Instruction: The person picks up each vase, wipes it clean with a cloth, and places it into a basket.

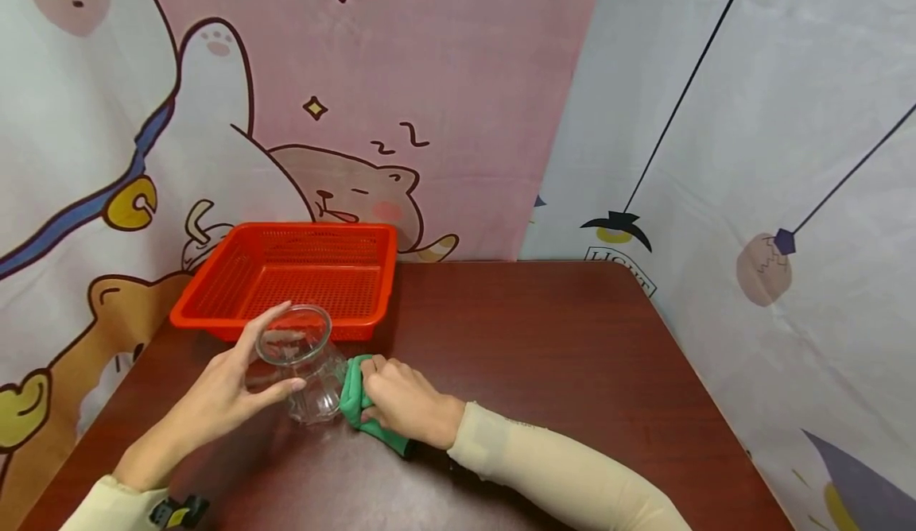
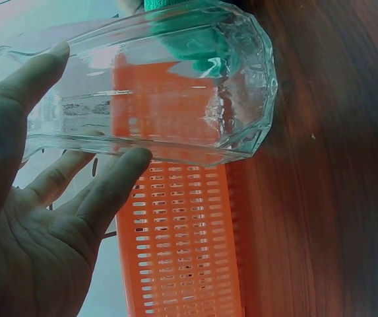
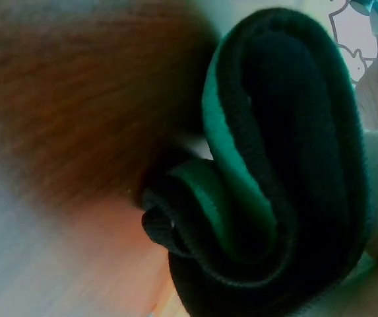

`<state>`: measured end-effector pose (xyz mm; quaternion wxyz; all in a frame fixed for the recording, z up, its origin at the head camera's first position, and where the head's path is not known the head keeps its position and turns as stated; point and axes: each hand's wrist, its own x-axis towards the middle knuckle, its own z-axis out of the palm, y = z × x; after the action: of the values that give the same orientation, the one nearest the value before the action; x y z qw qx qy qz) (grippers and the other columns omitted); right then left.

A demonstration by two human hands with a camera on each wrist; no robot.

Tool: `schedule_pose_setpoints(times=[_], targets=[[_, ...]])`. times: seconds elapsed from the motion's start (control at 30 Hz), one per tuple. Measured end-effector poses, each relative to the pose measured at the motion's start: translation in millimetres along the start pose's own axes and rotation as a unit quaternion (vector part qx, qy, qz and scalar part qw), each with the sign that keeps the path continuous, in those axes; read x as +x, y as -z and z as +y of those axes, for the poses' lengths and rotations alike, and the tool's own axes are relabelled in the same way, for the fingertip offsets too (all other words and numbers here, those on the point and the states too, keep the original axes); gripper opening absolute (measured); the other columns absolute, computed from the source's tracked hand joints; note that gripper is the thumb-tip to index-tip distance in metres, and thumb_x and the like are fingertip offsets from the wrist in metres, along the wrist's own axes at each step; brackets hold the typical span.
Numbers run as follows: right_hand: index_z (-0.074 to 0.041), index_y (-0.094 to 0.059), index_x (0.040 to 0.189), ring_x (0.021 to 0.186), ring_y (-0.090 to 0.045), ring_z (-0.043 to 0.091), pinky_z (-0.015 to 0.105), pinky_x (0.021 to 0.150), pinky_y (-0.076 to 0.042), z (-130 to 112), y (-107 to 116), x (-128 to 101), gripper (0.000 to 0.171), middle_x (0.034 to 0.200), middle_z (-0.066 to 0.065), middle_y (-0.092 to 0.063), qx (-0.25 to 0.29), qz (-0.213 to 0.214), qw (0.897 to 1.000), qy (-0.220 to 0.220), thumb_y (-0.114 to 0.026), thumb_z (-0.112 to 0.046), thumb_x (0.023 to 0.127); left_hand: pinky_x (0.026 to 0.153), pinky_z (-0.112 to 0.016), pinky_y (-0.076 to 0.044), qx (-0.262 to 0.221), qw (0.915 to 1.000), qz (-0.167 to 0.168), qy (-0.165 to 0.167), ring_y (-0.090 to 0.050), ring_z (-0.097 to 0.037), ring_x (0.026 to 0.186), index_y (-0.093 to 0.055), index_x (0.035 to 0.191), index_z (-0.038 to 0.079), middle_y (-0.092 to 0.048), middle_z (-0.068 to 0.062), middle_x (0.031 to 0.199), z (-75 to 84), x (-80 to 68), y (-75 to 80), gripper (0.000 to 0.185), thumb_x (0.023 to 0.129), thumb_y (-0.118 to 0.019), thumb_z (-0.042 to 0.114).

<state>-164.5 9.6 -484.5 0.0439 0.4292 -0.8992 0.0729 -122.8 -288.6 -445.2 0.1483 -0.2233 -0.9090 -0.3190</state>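
A clear faceted glass jar (image 1: pixel 302 362) is tilted over the dark red table (image 1: pixel 558 356), its mouth toward me. My left hand (image 1: pixel 227 388) grips it near the rim, thumb on one side and fingers on the other; the left wrist view shows the jar (image 2: pixel 156 86) held between thumb and fingers (image 2: pixel 109 188). My right hand (image 1: pixel 401 400) grips a folded green cloth (image 1: pixel 355 404) and presses it against the jar's side. In the right wrist view the cloth (image 3: pixel 274 172) fills the frame, bunched in folds.
An empty orange slotted basket (image 1: pixel 293 277) stands just behind the jar at the table's back left, also seen as the basket (image 2: pixel 182 251) under the jar in the left wrist view. Printed cloth backdrops (image 1: pixel 751 157) hang behind and to the right of the table.
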Motion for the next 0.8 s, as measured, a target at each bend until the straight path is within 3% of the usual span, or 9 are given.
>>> schedule_pose_setpoints(times=[0.4,0.6,0.8], targets=[[-0.003,-0.070,0.129,0.091,-0.064,0.012,0.019,0.084,-0.058,4.1,-2.9,3.8,0.054,0.104,0.002,-0.066,0.054,0.002,0.999,0.008,-0.097,-0.038,0.098,0.103,-0.001,-0.048,-0.012,0.9999,-0.003,-0.002,-0.080,-0.002,0.110,-0.028,0.184,0.027,-0.082,-0.004,0.142,-0.4,-1.1,0.6,0.124,0.087,-0.106,0.017],[-0.004,-0.069,0.130,0.095,-0.064,0.012,0.017,0.086,-0.056,4.7,-5.7,4.7,0.055,0.107,0.002,-0.065,0.067,0.000,0.998,0.007,-0.097,-0.039,0.098,0.097,-0.004,-0.056,-0.026,0.9996,-0.005,-0.004,-0.080,-0.003,0.108,-0.028,0.184,0.026,-0.082,-0.006,0.142,-0.9,-1.0,1.9,0.124,0.087,-0.105,0.015],[-0.003,-0.069,0.133,0.100,-0.069,0.015,0.022,0.088,-0.061,5.0,-7.3,2.9,0.060,0.112,0.005,-0.069,0.059,0.016,0.998,0.004,-0.099,-0.039,0.096,0.091,-0.014,-0.065,-0.036,0.9993,-0.013,0.002,-0.079,-0.002,0.108,-0.027,0.184,0.027,-0.081,-0.006,0.143,-2.8,-0.4,0.5,0.122,0.090,-0.104,0.016]])
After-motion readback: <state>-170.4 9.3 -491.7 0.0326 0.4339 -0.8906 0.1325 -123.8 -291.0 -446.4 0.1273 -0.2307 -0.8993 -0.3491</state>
